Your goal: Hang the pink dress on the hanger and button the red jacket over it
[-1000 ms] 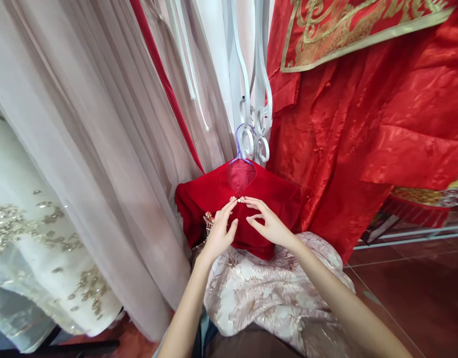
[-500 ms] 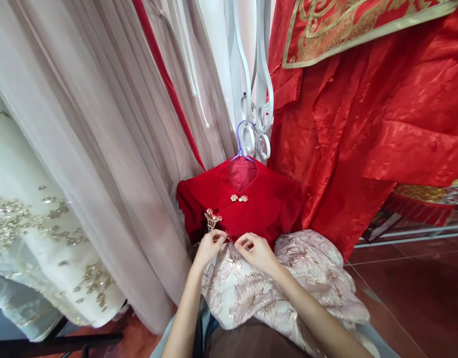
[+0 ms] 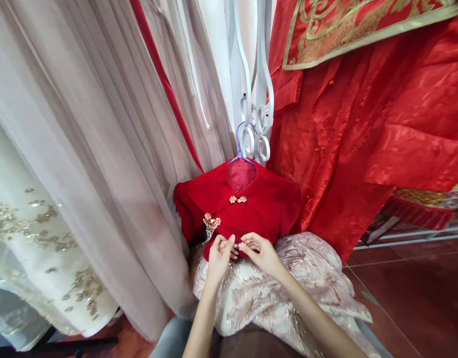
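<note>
Two hands face each other in my head view, low on the front of a red top that hangs upright, neck opening uppermost. The left hand has its fingers closed in a pinch on a small pearly clasp, and the right hand pinches the same piece from its other side, fingertips nearly meeting (from this far off, I cannot tell how its halves join). Above them, at the neckline, I see a flowered fastener lying flat, and up and to the left of the hands sits a jewelled ornament against the red cloth. A purple hanger rises from the neck opening, its hook beside white scrollwork. Below my wrists, pale brocade spreads in shiny folds. Gauzy drapes fill the left, with a sequinned white gown beyond them; a red satin garment hangs on the right, above the reddish tiled floor.
</note>
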`<state>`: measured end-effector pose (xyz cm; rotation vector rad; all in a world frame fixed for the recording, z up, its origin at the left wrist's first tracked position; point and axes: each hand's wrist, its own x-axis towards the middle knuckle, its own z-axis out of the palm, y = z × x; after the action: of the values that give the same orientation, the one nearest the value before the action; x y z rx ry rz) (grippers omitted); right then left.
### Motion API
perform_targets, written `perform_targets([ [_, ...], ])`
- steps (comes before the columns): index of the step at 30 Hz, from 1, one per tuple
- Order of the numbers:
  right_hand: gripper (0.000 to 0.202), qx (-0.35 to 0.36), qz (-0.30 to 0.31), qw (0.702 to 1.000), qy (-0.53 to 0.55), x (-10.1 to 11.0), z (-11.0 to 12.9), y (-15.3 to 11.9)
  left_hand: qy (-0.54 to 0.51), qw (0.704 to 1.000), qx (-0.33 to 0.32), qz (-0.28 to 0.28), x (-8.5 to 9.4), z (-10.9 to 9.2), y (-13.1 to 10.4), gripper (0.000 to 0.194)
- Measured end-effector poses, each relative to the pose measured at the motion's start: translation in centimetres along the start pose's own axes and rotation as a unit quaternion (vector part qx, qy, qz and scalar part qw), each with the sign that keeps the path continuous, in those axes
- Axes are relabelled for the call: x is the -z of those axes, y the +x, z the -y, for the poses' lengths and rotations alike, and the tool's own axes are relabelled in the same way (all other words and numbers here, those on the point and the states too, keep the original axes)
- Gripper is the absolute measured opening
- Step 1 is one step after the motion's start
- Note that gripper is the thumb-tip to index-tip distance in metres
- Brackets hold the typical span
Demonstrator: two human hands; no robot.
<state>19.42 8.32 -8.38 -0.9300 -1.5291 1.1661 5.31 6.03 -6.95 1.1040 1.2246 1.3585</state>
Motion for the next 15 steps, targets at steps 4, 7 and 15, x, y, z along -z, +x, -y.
perform_targets([
  [4,0.038,-0.045,0.012,0.996,0.08,1.5,-0.6,0.3,-0.009,0.999,0.016,-0.042,0.3,-0.4,-0.5,0.043],
  [7,0.041,-0.049,0.027,0.996,0.076,1.6,-0.9,0.3,0.061,0.998,-0.012,-0.024,0.4,-0.2,-1.0,0.037],
  [15,0.03,-0.019,0.038,0.999,0.028,0.9,-1.1,-0.4,0.15,0.985,-0.079,-0.03,0.1,0.4,-1.1,0.023],
])
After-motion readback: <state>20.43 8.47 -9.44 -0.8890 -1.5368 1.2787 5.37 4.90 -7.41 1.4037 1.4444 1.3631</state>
